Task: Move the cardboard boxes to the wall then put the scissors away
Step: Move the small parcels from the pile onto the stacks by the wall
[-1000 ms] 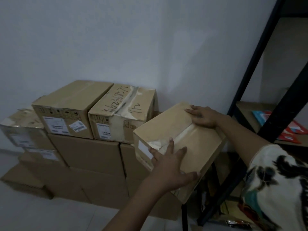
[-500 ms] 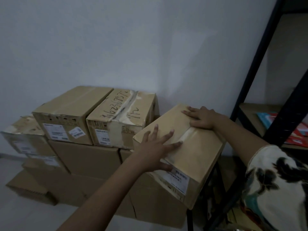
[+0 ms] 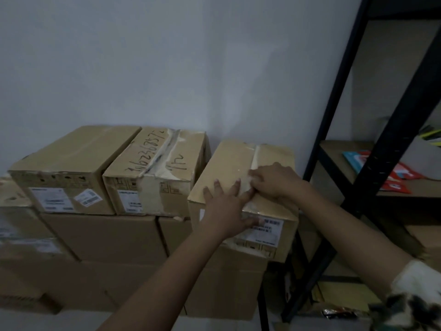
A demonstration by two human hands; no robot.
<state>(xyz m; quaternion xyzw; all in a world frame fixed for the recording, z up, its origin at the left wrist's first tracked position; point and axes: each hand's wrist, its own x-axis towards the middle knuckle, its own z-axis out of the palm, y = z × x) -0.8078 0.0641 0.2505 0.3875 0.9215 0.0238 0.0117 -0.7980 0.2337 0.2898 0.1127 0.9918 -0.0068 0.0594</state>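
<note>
Stack of boxes [image 3: 107, 235] against wall [image 3: 167, 68]: the cardboard box [image 3: 229, 168], tilted half a second ago, is now sitting level at its right end. Left hand [image 3: 224, 211] is pressing flat on the box's near top edge, fingers spread. Right hand [image 3: 274, 181] is resting beside it on the tape seam, fingers bent; pinch or not cannot be told.

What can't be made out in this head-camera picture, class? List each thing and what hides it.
All in the head view:
1. Print on the label of the right box: blurred, partly under the left hand.
2. Whether the right hand pinches the tape: fingertips blurred.
3. Leftmost box: cut off by the left edge.
4. Booklets on the shelf: partly behind the black post.
</note>
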